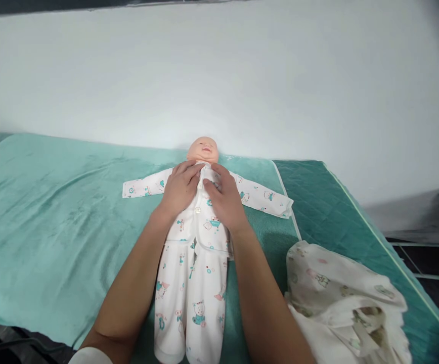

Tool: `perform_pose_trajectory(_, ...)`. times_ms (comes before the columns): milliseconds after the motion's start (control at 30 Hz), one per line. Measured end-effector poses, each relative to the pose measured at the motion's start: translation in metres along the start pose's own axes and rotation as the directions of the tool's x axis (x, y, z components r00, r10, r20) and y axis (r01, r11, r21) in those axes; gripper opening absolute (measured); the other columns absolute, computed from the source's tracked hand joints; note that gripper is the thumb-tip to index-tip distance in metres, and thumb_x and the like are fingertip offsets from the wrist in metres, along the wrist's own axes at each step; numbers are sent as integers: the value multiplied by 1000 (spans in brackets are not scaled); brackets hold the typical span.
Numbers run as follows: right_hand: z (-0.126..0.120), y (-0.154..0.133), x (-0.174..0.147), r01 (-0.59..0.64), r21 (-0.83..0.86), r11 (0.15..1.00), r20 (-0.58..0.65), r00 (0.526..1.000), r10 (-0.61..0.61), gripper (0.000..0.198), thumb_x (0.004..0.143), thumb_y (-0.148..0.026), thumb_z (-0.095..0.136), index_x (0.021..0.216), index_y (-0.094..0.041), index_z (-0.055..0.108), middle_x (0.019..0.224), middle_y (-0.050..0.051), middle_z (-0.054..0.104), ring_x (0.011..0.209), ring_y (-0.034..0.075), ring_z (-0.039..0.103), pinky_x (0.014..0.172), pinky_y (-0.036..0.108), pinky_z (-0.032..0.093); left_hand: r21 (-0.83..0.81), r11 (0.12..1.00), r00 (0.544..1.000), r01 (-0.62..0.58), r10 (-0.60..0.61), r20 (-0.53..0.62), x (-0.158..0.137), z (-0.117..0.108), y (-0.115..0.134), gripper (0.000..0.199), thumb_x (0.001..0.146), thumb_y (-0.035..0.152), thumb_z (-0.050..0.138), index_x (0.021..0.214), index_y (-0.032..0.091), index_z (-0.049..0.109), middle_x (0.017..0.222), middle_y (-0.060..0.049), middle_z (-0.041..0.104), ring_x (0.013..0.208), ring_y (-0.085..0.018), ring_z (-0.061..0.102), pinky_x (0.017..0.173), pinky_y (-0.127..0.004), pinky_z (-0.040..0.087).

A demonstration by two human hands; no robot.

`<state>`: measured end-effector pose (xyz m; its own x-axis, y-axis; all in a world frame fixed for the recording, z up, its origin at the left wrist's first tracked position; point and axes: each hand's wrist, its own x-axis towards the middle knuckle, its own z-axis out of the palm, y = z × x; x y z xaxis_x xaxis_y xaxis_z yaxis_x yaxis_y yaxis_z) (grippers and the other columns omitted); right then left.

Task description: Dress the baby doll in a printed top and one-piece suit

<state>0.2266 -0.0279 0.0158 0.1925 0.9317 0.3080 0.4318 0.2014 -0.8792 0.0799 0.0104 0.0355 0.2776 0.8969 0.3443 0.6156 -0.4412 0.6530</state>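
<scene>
A baby doll lies face up, its head towards the wall. It wears a white printed jacket with buttons down the front and matching trousers. The jacket's sleeves are spread out to both sides. My left hand rests flat on the left side of the chest, fingers stretched towards the collar. On the other side of the button line lies my right hand, its thumb and fingers apart on the cloth near the neck. Part of the collar and upper front is hidden under my hands.
A light green blanket covers most of the bed, over a darker quilted pad. A crumpled heap of white printed cloth lies at the lower right. Behind the bed stands a white wall. Dark rails show at the far right.
</scene>
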Motion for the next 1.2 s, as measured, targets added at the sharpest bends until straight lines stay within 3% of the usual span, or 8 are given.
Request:
perform_pose_trajectory(400, -3, -4, 0, 85, -75, 994, 75, 994, -80, 51, 96, -38, 52, 146, -29, 56, 154, 6, 58, 150, 30, 42, 125, 59, 32, 20, 998, 993, -64, 62, 103, -3, -6, 9, 48, 104, 19, 34, 137, 34, 66, 152, 3, 63, 159, -24, 35, 129, -55, 31)
perform_pose_trajectory(700, -2, -4, -1, 76, -59, 995, 46, 996, -73, 52, 95, -39, 54, 146, -27, 55, 154, 9, 57, 146, 30, 46, 124, 56, 35, 45, 991, 983, -127, 120, 136, -4, -12, 14, 52, 99, 14, 34, 138, 30, 65, 145, 1, 68, 148, -22, 48, 124, -46, 38)
perform_pose_trajectory(1000, -3, -4, -1, 81, -53, 995, 46, 996, -78, 51, 95, -39, 53, 145, -27, 55, 152, 8, 58, 146, 29, 46, 124, 55, 34, -139, 974, 982, -179, 186, 39, -4, -6, 9, 43, 102, 17, 37, 126, 27, 71, 135, -2, 73, 138, -21, 58, 121, -42, 43)
perform_pose_trajectory(1200, -2, -4, -2, 75, -26, 997, 15, 997, -74, 48, 94, -40, 57, 141, -26, 59, 148, 9, 61, 142, 28, 49, 123, 54, 35, -216, 970, 992, -114, 98, -86, -8, -3, 4, 33, 101, 21, 47, 122, 25, 71, 132, -4, 74, 126, -20, 66, 113, -38, 50)
